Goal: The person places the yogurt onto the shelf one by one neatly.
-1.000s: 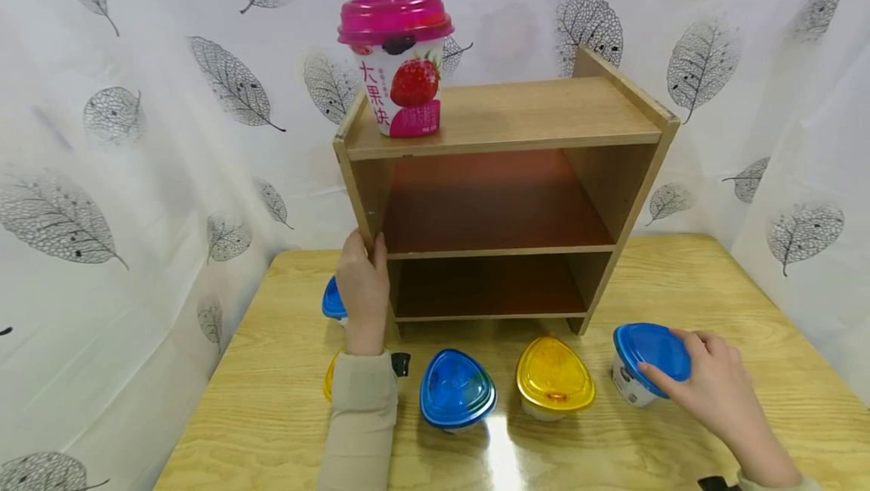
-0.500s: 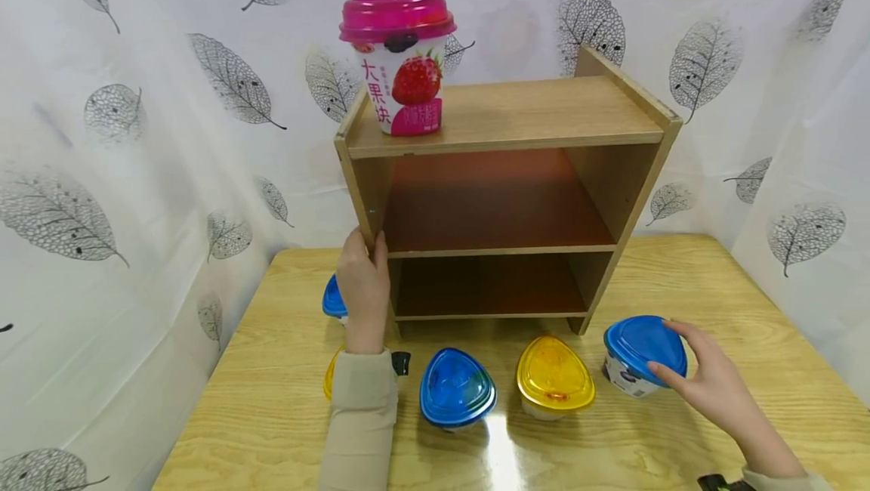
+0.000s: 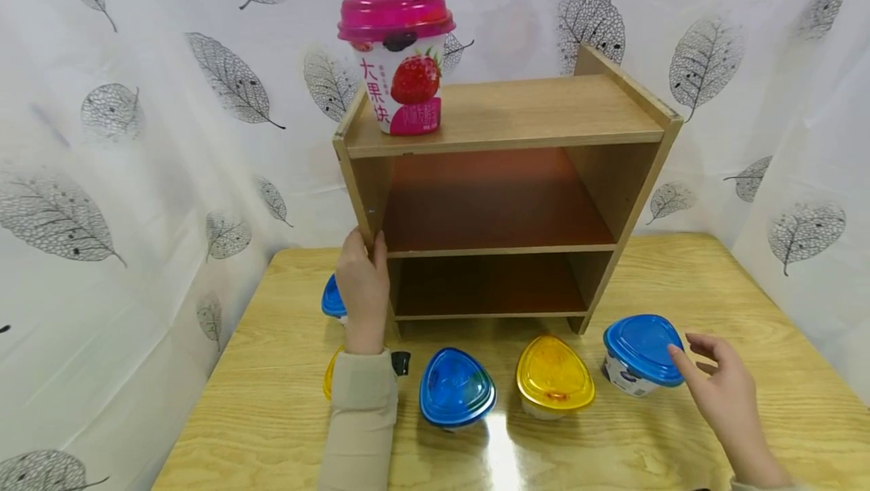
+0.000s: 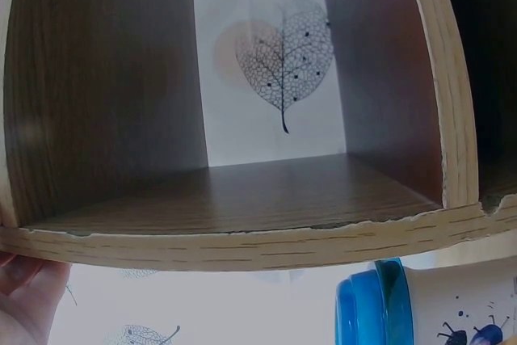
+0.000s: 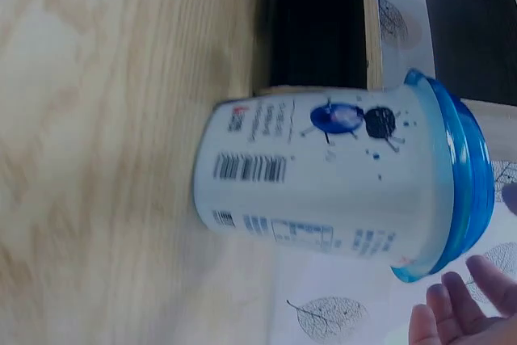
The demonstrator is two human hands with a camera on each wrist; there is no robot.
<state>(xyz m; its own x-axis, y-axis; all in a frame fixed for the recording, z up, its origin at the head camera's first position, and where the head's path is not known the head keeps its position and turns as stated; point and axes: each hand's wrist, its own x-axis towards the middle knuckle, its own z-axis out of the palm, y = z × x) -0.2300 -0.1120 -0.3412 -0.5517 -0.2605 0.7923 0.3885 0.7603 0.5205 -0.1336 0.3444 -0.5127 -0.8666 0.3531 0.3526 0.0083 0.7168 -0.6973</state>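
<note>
My left hand (image 3: 363, 287) grips the left side panel of a small wooden shelf (image 3: 503, 145), thumb on the inner side. In the left wrist view, only part of that hand (image 4: 32, 300) shows under the panel's edge. On the right of the table stands an upright yogurt cup with a blue lid (image 3: 644, 349). Beside this cup is my right hand (image 3: 730, 400), fingers loosely bent and holding nothing, the thumb tip right at the lid's edge. The right wrist view shows the cup's printed white side (image 5: 315, 175) and the fingers (image 5: 452, 309) apart from the lid.
A pink-lidded strawberry yogurt cup (image 3: 401, 60) stands on the shelf's top left. In front are a blue-lidded cup (image 3: 457, 389) and a yellow-lidded cup (image 3: 555, 375). Behind the left arm, another blue lid (image 3: 332, 299) and yellow lid (image 3: 329, 378) are partly hidden.
The right hand shifted the blue-lidded cup slightly left and back, then let go and drew off to the right. My left hand stays on the shelf panel.
</note>
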